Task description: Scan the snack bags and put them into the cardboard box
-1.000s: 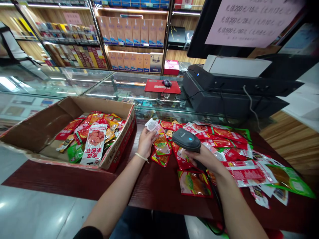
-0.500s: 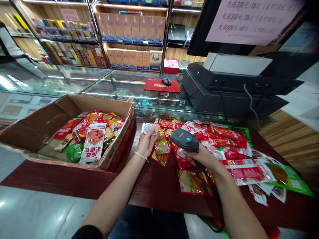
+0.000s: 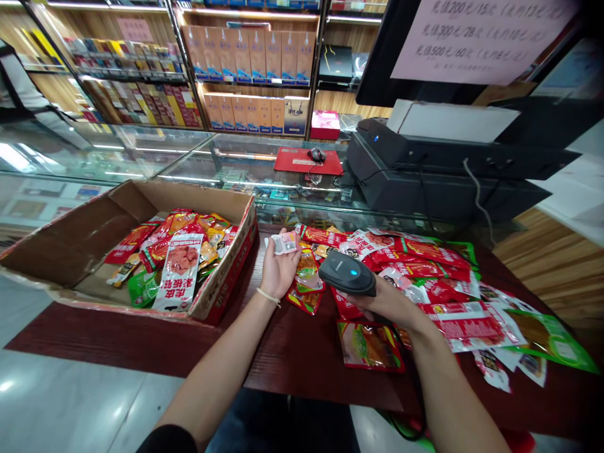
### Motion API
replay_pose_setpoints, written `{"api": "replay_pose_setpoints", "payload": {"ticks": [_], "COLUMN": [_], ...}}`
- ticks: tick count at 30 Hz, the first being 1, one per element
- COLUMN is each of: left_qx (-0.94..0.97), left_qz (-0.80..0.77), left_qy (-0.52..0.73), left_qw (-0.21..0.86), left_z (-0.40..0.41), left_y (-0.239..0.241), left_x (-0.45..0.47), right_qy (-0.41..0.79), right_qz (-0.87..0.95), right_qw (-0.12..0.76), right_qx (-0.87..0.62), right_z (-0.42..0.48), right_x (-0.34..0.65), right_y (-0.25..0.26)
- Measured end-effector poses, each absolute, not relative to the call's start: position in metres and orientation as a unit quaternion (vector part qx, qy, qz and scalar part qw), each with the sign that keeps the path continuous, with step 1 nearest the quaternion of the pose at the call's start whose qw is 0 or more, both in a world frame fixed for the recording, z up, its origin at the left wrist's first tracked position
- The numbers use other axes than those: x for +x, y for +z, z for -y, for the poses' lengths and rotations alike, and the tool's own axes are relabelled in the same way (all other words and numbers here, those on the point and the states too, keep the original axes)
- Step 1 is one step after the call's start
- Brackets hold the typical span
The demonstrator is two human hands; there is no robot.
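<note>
My left hand (image 3: 278,267) is closed on a small white and pink snack packet (image 3: 284,243), held palm up just right of the cardboard box (image 3: 226,201). My right hand (image 3: 387,302) grips a black barcode scanner (image 3: 346,274) with a blue light, its head pointing left toward the packet. Under both hands lies a spread of red and green snack packets (image 3: 425,277) on the dark red table (image 3: 292,358). The box holds several more red snack packets (image 3: 177,258).
A black register and printer (image 3: 425,170) stand behind the pile on a glass counter (image 3: 245,167). A red mouse pad with a mouse (image 3: 315,155) lies on the glass. Shelves of boxed goods (image 3: 255,63) fill the back wall. A person's sleeve (image 3: 19,82) shows at far left.
My left hand lowered the small packet and turned it flatter, nearer the table. The scanner dropped slightly and shifted left toward it.
</note>
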State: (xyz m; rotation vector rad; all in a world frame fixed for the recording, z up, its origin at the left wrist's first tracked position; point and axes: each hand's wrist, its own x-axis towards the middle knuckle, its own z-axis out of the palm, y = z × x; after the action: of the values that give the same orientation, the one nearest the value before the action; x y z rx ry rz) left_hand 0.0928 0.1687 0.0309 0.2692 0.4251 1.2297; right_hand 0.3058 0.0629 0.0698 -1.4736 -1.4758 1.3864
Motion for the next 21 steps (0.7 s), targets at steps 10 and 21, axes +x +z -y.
{"api": "replay_pose_setpoints", "payload": {"ticks": [10,21], "left_qx": [0.170,0.606], "left_qz": [-0.205,-0.340], "left_qy": [0.568,0.548], "left_qw": [0.779,0.466], "left_z": [-0.170,-0.117], "left_y": [0.030,0.132], "left_x": [0.093,0.066], "right_qy": [0.529,0.533], "right_qz": [0.559,0.471], "right_qw": [0.323,0.487], "right_qx": [-0.551,-0.508], "right_z": [-0.061,-0.060], "right_x": [0.306,0.313], "right_y": [0.083,0.086]}}
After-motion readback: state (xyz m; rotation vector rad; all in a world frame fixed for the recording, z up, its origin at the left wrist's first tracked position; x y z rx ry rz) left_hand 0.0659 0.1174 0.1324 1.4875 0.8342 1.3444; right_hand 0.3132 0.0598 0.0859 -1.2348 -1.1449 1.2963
